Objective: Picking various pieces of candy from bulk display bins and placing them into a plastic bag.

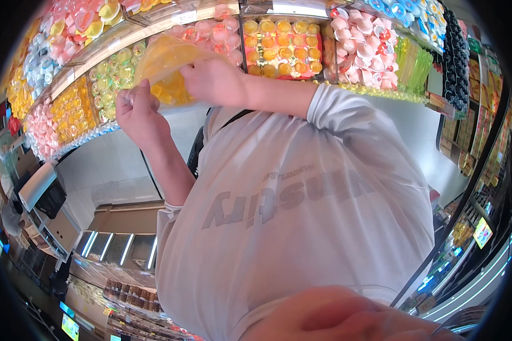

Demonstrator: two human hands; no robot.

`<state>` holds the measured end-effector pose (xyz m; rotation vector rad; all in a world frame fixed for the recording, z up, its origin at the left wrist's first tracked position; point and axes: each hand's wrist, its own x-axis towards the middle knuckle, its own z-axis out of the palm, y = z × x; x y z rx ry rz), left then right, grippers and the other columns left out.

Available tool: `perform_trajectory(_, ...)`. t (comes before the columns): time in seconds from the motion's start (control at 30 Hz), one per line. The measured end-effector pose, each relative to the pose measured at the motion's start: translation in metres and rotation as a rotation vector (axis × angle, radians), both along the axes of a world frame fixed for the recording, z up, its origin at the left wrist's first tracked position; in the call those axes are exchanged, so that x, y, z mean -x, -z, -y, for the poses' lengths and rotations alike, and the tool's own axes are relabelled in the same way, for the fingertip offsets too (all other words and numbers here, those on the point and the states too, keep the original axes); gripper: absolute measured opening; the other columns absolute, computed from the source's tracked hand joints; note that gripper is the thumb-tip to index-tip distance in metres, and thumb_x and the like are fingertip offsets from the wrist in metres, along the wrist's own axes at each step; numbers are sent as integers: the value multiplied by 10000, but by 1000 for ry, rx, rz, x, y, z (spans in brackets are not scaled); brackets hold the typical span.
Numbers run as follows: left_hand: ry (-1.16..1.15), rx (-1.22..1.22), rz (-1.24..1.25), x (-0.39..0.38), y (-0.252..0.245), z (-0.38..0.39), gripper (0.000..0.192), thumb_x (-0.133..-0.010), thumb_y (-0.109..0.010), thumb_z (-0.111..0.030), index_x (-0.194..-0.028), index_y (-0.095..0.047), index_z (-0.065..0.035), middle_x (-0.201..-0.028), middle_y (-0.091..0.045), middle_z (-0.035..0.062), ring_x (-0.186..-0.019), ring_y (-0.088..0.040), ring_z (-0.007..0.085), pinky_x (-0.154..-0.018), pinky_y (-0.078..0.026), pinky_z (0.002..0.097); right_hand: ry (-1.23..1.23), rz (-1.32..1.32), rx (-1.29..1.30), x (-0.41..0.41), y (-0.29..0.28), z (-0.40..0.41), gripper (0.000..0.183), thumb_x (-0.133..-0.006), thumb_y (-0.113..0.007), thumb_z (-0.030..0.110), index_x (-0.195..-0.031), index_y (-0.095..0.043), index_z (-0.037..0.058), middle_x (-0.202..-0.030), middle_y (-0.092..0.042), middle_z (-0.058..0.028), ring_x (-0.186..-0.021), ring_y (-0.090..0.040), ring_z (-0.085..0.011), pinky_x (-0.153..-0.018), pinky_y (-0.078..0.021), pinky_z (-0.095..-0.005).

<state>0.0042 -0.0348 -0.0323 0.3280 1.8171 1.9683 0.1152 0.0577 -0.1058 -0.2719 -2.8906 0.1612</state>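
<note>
A clear plastic bag (166, 51) hangs before my chest, over the edge of a sweets display. Yellow-orange pieces, probably jelly cups (170, 90), show through its film and at its gaping side. My left hand (140, 110) pinches the bag's near left edge between thumb and curled fingers. On the other side, my right hand (215, 82) has its fingers bent around the bag's upper right edge; the fingertips are partly hidden. Behind the bag lie bins of green jelly cups (111, 79) and pink jelly cups (222, 36).
Orange jelly cups (283, 47) fill a bin right of the bag, beside pink-wrapped sweets (365, 47) and green stick packs (414, 66). Clear dividers (242, 38) separate the bins. A white cabinet front (111, 166) drops below the display. Stocked shelves (473, 128) stand at far right.
</note>
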Motion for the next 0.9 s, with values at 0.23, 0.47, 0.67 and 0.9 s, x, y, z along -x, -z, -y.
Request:
perform_trajectory(0.23, -34, 0, -21, 5, -1, 1, 365, -832, -595, 58, -669, -336, -141, -584, -373, -55, -485, -249, 27, -457, -189, 224, -68, -130, 343, -22, -25, -24, 53, -754, -566, 88, -778, -608, 67, -938, -605, -63, -912, -619, -191, -635, -539, -291)
perform_trajectory(0.47, -39, 10, -4, 7, -4, 3, 385, -832, -596, 58, -669, -316, -150, -588, -378, -53, -485, -247, 30, -459, -190, 224, 714, -686, 1545, -98, -16, -58, 162, -951, -522, 93, -1032, -598, -25, -1001, -633, -100, -786, -642, -171, -737, -531, -288)
perform_trajectory(0.67, -15, 4, 29, 10, -4, 0, 400, -828, -599, 60, -661, -304, -151, -587, -381, -48, -483, -243, 31, -458, -188, 226, 1399, -1371, 1952, -196, 152, -121, 121, -951, -446, 11, -1034, -493, -64, -903, -566, -143, -759, -591, -239, -694, -553, -314)
perform_trajectory(0.9, -45, 29, 5, 3, -8, -2, 407, -836, -590, 62, -647, -295, -146, -579, -373, -40, -481, -227, 37, -456, -183, 229, 1573, -1718, 1896, -216, 243, -179, 152, -983, -401, 31, -1097, -472, -41, -998, -555, -170, -831, -597, -287, -755, -580, -370)
